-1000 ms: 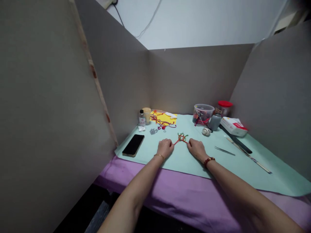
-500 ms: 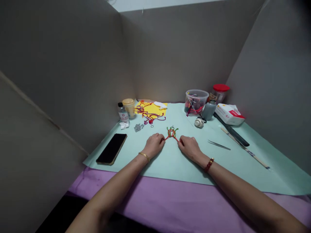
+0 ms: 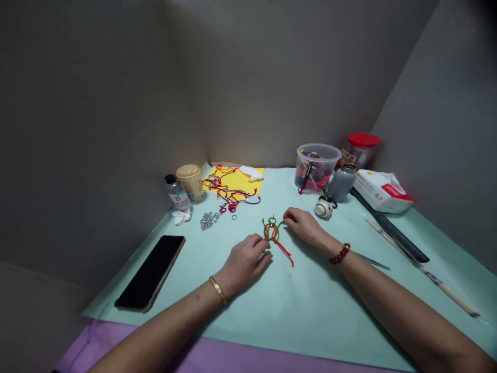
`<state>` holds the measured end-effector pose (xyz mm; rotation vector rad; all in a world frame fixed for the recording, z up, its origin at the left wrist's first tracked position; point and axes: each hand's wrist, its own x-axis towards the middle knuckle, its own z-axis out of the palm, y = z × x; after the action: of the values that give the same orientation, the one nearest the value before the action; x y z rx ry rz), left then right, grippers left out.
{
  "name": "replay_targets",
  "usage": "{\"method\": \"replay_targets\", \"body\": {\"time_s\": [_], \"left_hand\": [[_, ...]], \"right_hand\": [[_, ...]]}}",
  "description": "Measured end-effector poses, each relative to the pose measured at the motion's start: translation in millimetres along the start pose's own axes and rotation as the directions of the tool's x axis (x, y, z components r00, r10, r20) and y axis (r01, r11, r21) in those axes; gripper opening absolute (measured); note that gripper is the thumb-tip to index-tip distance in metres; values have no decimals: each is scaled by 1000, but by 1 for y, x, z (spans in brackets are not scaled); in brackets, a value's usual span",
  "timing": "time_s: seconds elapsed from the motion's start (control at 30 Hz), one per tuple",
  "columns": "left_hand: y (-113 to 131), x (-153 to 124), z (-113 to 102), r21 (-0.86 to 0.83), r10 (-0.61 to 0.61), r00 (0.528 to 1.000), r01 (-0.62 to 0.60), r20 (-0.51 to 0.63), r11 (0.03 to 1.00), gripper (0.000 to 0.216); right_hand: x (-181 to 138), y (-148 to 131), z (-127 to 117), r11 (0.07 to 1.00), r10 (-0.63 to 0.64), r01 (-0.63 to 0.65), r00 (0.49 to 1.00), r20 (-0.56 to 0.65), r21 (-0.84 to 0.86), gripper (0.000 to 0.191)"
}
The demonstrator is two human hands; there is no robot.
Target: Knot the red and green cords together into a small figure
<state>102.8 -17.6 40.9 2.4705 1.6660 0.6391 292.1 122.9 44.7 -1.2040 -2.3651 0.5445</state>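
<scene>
My left hand (image 3: pixel 245 261) is holding the red-and-green cord knot (image 3: pixel 272 233), while my right hand (image 3: pixel 303 226) is lying empty just beside it. Pale green paper (image 3: pixel 310 300) is covering the table between grey partitions (image 3: pixel 272 88).

We can read only one sign: a large letter B on the white label (image 3: pixel 177 202) of a small clear bottle (image 3: pixel 177 192), up and to the left of the left hand's fingers (image 3: pixel 252 242). Far right of the right hand's fingers (image 3: pixel 292 217), a white packet (image 3: pixel 382 191) shows a red patch and print too small for us to read.
</scene>
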Motion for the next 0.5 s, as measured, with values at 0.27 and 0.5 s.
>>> {"method": "replay_targets", "body": {"time_s": [0.27, 0.5], "left_hand": [[2, 9, 4, -184, 351, 896, -309, 271, 933, 69], [1, 8, 5, -251, 371, 855, -294, 362, 922, 81]], "right_hand": [[11, 10, 7, 996, -82, 86, 982, 168, -21, 14], [14, 9, 3, 995, -98, 98, 983, 155, 10, 10]]}}
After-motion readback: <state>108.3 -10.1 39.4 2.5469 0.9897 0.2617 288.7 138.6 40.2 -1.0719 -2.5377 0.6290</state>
